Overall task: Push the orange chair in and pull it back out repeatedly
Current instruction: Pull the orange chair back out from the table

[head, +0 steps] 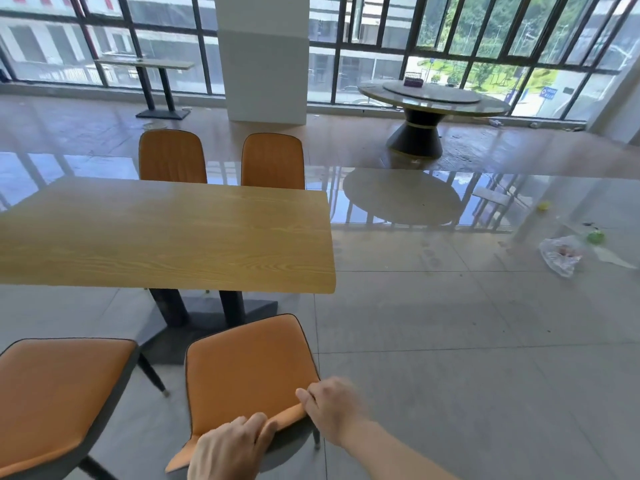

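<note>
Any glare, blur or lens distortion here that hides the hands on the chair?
Head view: bright windows backlight the room and mirror hard off the glossy floor; the right hand is slightly motion-blurred, the left hand sharper; both grips on the orange chair back are readable; the table edge and window bars bow from the wide lens.

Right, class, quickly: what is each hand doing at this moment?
Left hand: fingers curled over the top edge of the orange chair backrest, holding it.
Right hand: grips the same backrest edge nearer its right corner.
</note>
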`<state>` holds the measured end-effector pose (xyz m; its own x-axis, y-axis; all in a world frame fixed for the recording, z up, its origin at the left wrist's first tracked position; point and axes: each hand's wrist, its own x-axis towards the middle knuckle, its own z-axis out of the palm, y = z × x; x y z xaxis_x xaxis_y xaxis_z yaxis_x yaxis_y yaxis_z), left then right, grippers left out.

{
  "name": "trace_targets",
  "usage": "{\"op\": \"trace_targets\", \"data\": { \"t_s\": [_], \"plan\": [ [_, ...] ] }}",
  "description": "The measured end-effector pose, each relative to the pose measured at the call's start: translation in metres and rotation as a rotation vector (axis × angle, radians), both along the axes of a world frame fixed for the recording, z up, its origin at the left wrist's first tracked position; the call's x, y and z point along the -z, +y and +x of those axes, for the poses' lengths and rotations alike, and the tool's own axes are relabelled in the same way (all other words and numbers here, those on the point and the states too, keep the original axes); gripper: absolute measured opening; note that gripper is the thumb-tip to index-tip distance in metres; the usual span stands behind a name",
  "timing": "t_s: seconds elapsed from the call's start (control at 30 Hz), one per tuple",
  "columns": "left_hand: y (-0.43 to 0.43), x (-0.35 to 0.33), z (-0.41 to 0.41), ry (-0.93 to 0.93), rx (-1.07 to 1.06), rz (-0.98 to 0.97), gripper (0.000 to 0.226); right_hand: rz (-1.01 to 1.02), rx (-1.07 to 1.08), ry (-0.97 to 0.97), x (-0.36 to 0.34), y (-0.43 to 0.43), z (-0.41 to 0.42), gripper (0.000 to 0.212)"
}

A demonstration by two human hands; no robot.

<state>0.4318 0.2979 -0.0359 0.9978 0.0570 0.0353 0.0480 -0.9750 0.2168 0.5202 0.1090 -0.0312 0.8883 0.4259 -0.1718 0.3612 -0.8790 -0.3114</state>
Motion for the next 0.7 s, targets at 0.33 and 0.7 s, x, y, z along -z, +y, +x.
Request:
{"op": "trace_targets", "data": {
  "t_s": [0.33, 0.7],
  "plan": [
    [0.031, 0.015, -0.032, -0.005, -0.031, 0.036, 0.051, 0.015, 0.059, -0.174, 0.012, 0.023, -0.040, 0.063],
    [0.065, 0.013, -0.063, -0.034, -0.007, 0.077, 0.068, 0.013, 0.094, -0.138, 0.009, 0.052, -0.076, 0.054]
  ]
}}
